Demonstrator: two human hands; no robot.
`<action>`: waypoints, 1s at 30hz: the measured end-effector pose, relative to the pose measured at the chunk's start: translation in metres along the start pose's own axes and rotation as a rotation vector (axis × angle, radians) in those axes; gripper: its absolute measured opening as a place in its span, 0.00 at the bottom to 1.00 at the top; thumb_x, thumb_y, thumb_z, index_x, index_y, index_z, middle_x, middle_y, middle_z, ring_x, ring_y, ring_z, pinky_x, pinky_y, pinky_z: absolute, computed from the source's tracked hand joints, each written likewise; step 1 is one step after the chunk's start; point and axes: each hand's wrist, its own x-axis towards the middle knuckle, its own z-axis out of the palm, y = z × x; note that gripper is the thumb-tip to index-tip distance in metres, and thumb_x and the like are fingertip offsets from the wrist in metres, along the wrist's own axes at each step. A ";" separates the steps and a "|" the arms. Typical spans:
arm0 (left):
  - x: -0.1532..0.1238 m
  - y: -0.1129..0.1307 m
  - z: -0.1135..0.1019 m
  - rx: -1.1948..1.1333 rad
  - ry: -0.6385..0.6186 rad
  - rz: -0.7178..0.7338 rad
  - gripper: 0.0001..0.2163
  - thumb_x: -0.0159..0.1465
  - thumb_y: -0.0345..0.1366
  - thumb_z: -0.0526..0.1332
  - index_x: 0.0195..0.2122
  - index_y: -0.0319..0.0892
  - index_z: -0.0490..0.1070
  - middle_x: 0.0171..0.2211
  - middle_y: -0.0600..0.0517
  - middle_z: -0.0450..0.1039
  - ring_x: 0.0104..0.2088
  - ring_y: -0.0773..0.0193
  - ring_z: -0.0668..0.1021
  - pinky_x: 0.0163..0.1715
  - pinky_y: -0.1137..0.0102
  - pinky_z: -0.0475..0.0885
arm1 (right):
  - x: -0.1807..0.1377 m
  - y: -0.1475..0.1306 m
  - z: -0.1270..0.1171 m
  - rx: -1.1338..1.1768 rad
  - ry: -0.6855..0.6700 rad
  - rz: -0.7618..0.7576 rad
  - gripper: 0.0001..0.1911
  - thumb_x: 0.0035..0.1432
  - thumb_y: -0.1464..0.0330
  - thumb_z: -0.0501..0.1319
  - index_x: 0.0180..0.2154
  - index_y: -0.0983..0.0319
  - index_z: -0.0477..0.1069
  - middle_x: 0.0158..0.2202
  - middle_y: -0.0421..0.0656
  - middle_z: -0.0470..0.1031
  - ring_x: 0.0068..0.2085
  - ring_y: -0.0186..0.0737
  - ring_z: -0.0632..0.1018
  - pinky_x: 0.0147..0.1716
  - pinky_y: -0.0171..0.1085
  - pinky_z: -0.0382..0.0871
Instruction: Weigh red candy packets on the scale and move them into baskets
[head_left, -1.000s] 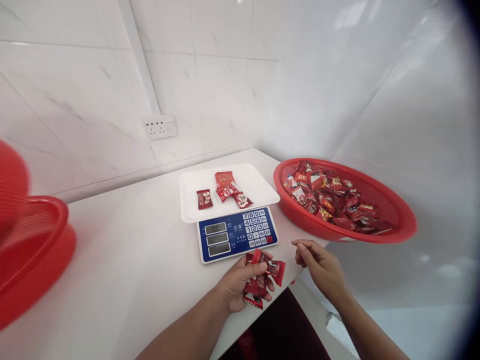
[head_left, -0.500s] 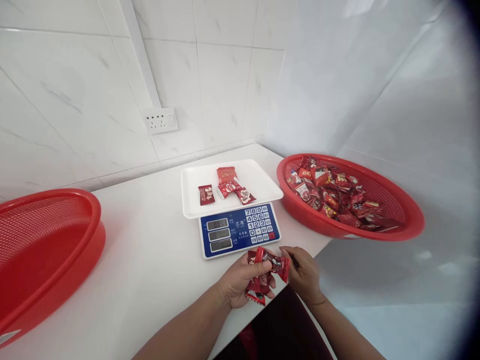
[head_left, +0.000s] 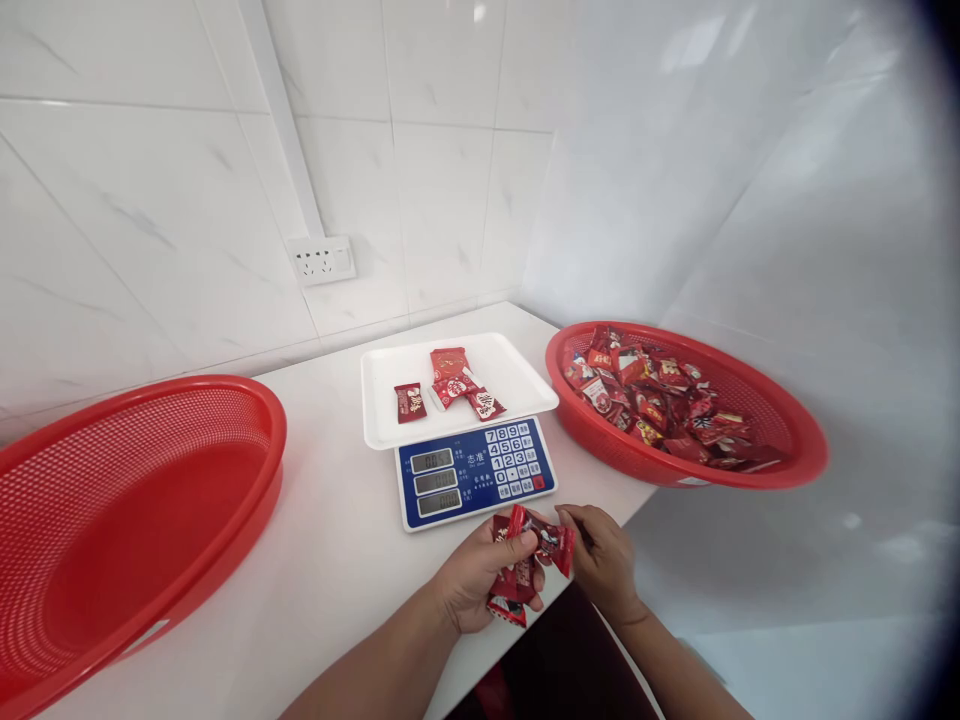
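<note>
My left hand (head_left: pixel 476 575) is closed round a bunch of red wrapped candies (head_left: pixel 517 570) near the table's front edge. My right hand (head_left: pixel 604 560) pinches one red candy (head_left: pixel 556 540) at the top of that bunch. Just beyond both hands stands a blue electronic scale (head_left: pixel 474 472) with a white tray (head_left: pixel 525 385). Several red candies (head_left: pixel 450 385) lie on the tray. A red basket (head_left: pixel 780 450) heaped with red candies (head_left: pixel 660 400) sits to the right of the scale.
A large empty red mesh basket (head_left: pixel 127 520) sits on the white table (head_left: pixel 322 540) at the left. White tiled walls with a socket (head_left: pixel 322 260) meet in a corner behind the scale. The table's front edge runs under my hands.
My right hand moved left from open air to the candy bunch in my left hand and closed on one piece. The view shifted, showing more of the left basket.
</note>
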 end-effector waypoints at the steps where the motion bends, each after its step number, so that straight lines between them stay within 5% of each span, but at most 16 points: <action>1: 0.000 0.000 0.000 0.002 0.001 -0.002 0.16 0.52 0.39 0.66 0.39 0.38 0.67 0.25 0.52 0.70 0.19 0.71 0.72 0.15 0.76 0.72 | 0.000 0.001 0.000 0.005 -0.005 0.012 0.08 0.58 0.68 0.53 0.31 0.61 0.70 0.24 0.42 0.72 0.26 0.36 0.71 0.28 0.35 0.63; 5: 0.000 0.000 0.002 0.027 0.019 0.005 0.17 0.51 0.40 0.67 0.39 0.38 0.67 0.24 0.52 0.70 0.19 0.71 0.71 0.15 0.76 0.71 | 0.002 0.001 0.000 0.068 -0.040 0.117 0.11 0.57 0.63 0.53 0.29 0.61 0.71 0.24 0.42 0.72 0.27 0.38 0.71 0.30 0.37 0.63; 8: -0.001 -0.001 0.005 0.079 0.072 0.046 0.18 0.51 0.40 0.66 0.39 0.38 0.67 0.24 0.53 0.70 0.19 0.71 0.71 0.16 0.76 0.70 | 0.008 -0.013 -0.005 0.215 -0.085 0.361 0.15 0.55 0.57 0.55 0.29 0.60 0.72 0.25 0.43 0.73 0.29 0.40 0.72 0.32 0.39 0.64; 12: 0.000 -0.004 0.010 0.217 0.117 0.135 0.17 0.51 0.40 0.66 0.38 0.38 0.66 0.23 0.54 0.69 0.18 0.71 0.70 0.17 0.74 0.69 | 0.015 -0.057 -0.016 0.817 -0.151 0.853 0.24 0.53 0.50 0.54 0.44 0.59 0.69 0.34 0.44 0.74 0.35 0.42 0.74 0.33 0.39 0.66; 15: -0.001 -0.005 0.012 0.339 0.195 0.242 0.14 0.51 0.38 0.65 0.35 0.39 0.67 0.23 0.55 0.68 0.19 0.72 0.69 0.20 0.74 0.68 | 0.015 -0.090 -0.020 1.351 -0.188 1.055 0.29 0.52 0.46 0.52 0.50 0.55 0.65 0.45 0.44 0.72 0.43 0.44 0.73 0.36 0.41 0.67; 20: -0.008 -0.002 0.014 0.615 0.281 0.465 0.07 0.57 0.37 0.59 0.34 0.40 0.68 0.30 0.53 0.70 0.28 0.66 0.72 0.29 0.71 0.69 | 0.011 -0.115 -0.008 1.606 -0.174 1.214 0.27 0.49 0.50 0.59 0.51 0.51 0.65 0.50 0.40 0.70 0.50 0.43 0.69 0.46 0.41 0.64; 30: -0.017 -0.016 0.012 1.043 0.396 0.838 0.09 0.64 0.36 0.51 0.42 0.43 0.66 0.41 0.45 0.68 0.43 0.57 0.70 0.46 0.61 0.65 | 0.010 -0.130 0.001 1.496 -0.035 1.219 0.29 0.48 0.49 0.59 0.50 0.53 0.66 0.51 0.39 0.68 0.54 0.41 0.66 0.50 0.38 0.63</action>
